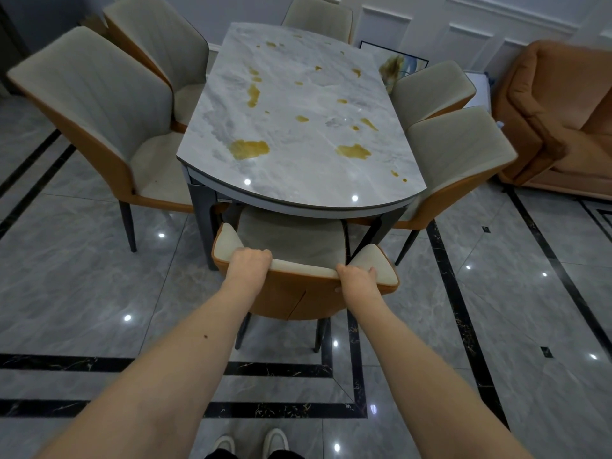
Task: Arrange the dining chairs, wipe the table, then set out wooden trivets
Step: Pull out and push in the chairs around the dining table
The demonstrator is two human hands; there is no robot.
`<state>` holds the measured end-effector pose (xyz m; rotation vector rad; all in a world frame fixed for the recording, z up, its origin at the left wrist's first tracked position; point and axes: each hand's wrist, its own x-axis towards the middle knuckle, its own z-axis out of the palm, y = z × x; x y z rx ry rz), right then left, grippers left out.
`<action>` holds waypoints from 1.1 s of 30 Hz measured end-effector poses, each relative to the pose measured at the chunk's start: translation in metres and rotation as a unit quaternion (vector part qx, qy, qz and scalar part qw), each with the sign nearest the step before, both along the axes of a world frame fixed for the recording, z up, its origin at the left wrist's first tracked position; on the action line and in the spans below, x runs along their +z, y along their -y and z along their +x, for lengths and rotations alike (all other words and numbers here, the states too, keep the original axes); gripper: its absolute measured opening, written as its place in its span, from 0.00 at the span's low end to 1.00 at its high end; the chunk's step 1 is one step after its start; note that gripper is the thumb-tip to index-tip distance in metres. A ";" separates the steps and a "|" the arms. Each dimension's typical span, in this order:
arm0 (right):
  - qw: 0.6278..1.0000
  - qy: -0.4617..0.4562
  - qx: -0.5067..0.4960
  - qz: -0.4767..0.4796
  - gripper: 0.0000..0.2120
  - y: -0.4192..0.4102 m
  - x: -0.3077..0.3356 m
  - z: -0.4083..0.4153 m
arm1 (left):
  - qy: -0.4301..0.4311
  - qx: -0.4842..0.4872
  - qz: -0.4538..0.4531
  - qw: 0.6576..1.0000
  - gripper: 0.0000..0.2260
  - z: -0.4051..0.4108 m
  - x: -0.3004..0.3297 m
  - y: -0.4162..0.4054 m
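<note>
Orange-backed chair [298, 293] gripped by left hand [250, 261], right hand [356, 276].

Glossy grey marble floor [82, 286] with black inlay bands; white panelled wall [463, 24]; orange sofa [559, 114] at right.

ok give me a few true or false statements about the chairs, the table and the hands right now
1. Both hands grip the top edge of the near chair's backrest. True: left hand, right hand.
2. The table is wiped clean. False: yellow-brown stains are spread over it.
3. Wooden trivets sit on the table. False: none show.
4. Two chairs stand along the table's left side. True.
5. The near chair's seat is partly under the table. True.
</note>
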<state>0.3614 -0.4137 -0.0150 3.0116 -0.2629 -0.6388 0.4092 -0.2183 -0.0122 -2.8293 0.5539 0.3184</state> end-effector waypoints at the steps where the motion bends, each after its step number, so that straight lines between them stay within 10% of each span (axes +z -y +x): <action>1: 1.000 -0.002 0.000 0.000 0.11 0.000 0.000 0.000 | 0.001 0.000 0.001 1.000 0.14 0.000 0.000 0.000; 33: 0.998 0.054 0.023 0.038 0.21 0.008 0.002 -0.014 | -0.035 0.040 -0.021 0.998 0.19 -0.010 0.008 0.020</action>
